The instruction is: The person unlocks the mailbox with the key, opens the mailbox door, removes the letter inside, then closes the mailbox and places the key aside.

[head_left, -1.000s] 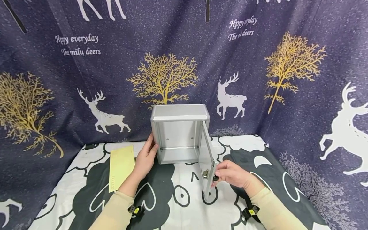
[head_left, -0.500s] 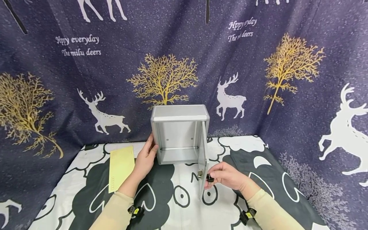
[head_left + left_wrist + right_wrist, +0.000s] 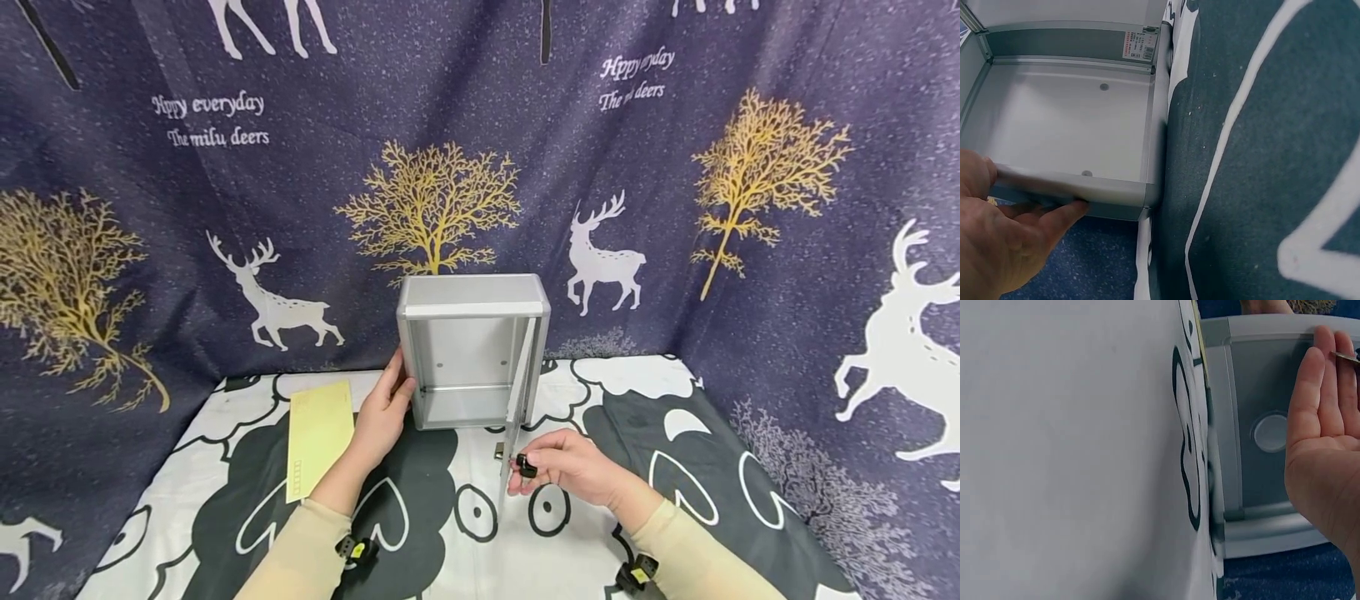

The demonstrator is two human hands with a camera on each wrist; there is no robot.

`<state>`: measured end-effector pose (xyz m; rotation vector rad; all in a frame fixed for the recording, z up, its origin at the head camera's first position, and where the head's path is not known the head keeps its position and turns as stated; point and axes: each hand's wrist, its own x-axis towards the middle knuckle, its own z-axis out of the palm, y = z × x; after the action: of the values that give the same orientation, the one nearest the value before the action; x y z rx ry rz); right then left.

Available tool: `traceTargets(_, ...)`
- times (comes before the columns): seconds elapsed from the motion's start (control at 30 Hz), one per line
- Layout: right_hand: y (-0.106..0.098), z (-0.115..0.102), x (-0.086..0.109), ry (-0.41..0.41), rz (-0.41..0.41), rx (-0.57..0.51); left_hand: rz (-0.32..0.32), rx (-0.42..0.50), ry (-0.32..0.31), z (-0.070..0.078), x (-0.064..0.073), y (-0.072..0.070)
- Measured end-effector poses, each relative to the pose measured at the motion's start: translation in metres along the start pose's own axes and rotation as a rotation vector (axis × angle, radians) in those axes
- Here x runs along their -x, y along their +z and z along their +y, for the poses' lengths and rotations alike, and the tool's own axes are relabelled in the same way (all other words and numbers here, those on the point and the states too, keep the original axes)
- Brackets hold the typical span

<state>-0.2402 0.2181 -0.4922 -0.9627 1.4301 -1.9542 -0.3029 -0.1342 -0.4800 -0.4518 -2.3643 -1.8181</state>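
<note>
A silver metal box [image 3: 471, 293] stands on its base with its front swung partly away. Its door [image 3: 519, 387], hinged on the right side, juts toward me, almost edge-on in the head view. My left hand [image 3: 380, 421] rests against the left wall of the box, fingers along the outside and thumb by the front edge. By the door's free edge my right hand [image 3: 566, 468] pinches a black-headed key [image 3: 527, 466]; in the right wrist view a thin metal blade [image 3: 1344, 357] shows beside the fingers. A metal lock piece [image 3: 499, 451] sticks out from the door's inner face.
A yellow envelope [image 3: 318, 433] lies left of the box, close to my left forearm. The table has a black and white patterned cloth [image 3: 555, 567]. Right behind the box hangs a dark blue curtain [image 3: 480, 100] with deer and trees. Inside the box is a label [image 3: 1139, 45].
My right hand has moved left with the key, and the door has swung inward, narrowing the gap to the box. The left hand stays at the box's side.
</note>
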Motion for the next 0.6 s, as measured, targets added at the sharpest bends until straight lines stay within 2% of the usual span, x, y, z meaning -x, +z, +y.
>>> traceTargets(0.37, 0.016, 0.009, -0.015, 0.005, 0.083, -0.031, 0.005, -0.008, 0.008, -0.004, -0.001, 0.001)
traceTargets(0.6, 0.029, 0.014, -0.027, 0.016, 0.177, -0.023, 0.006, -0.016, 0.025, -0.005, -0.001, 0.001)
